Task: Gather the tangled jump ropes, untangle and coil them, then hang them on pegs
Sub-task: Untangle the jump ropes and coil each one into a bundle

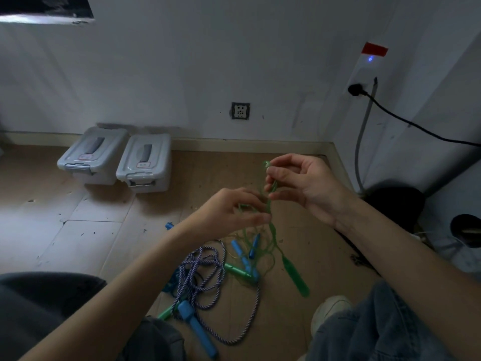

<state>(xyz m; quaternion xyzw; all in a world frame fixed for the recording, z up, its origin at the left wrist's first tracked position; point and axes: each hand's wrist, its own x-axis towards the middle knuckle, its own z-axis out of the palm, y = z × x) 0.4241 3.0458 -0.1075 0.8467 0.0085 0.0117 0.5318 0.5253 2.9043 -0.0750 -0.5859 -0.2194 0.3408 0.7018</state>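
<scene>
Head cam view: both hands were up over the wooden floor point(99, 225), working on a thin translucent green jump rope point(270, 230). The right hand point(299, 183) had its fingers point(279, 175) curled in narrow, pinching one green plastic handle point(272, 188) of that rope, held roughly upright. The left hand point(234, 212) sat just below it, fingers pinched on the green cord where it bunched up. The rest of the cord hung down in a loose tangle to the floor, with the other translucent green handle point(295, 276) dangling near the person's knee. Under the hands lay the rest of the pile: a purple-and-white braided rope point(208, 280) with a chunky blue handle point(195, 327), plus a few smaller blue and green handles point(243, 261) mixed in. Two grey lidded plastic bins point(117, 157) sat against the wall, well apart from the pile.
</scene>
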